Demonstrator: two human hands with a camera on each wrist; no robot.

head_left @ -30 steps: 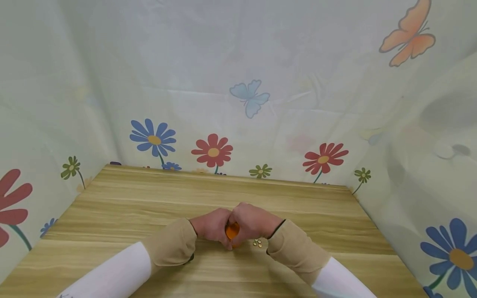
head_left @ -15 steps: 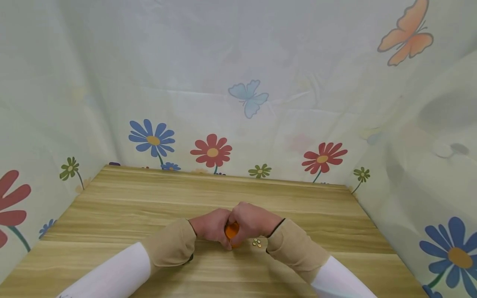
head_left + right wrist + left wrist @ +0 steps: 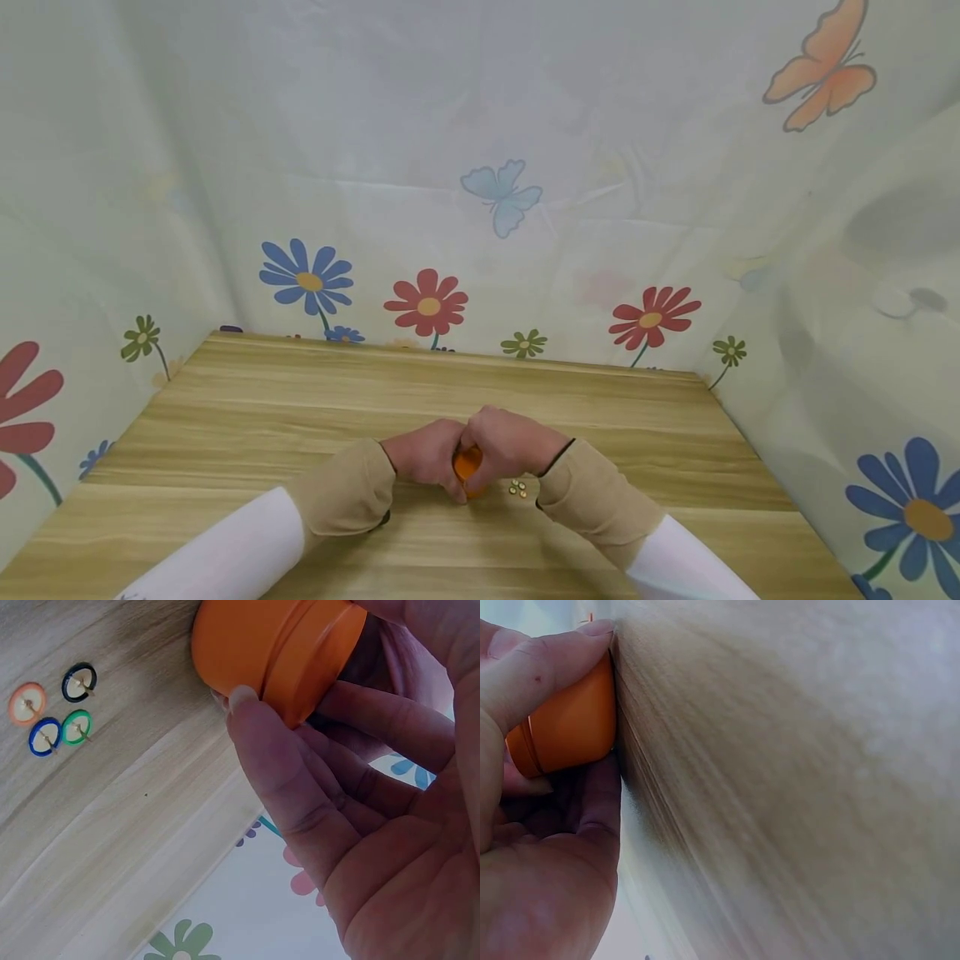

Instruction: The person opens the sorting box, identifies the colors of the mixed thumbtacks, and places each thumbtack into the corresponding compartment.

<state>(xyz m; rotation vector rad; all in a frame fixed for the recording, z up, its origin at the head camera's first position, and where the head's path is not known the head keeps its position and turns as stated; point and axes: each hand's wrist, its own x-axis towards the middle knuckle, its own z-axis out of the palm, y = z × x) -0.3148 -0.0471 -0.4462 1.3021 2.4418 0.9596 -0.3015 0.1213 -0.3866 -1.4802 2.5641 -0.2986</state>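
Both hands are on a small orange round container (image 3: 468, 465) standing at the table's middle front. A groove runs round it between its wider body and its upper band, as the right wrist view shows. My left hand (image 3: 431, 452) grips the body low down, thumb on one side and fingers on the other, right at the tabletop. From the other side my right hand (image 3: 512, 443) holds the upper band, fingers and thumb curled round it. Just right of the container lie several little spinning tops (image 3: 78, 682), wooden discs with pegs and orange, black, blue and green rims.
The wood-grain table (image 3: 300, 392) reaches back to a pale cloth wall (image 3: 375, 108) printed with flowers and butterflies. More of this cloth hangs along the left and right sides. The tops lie close under the right wrist.
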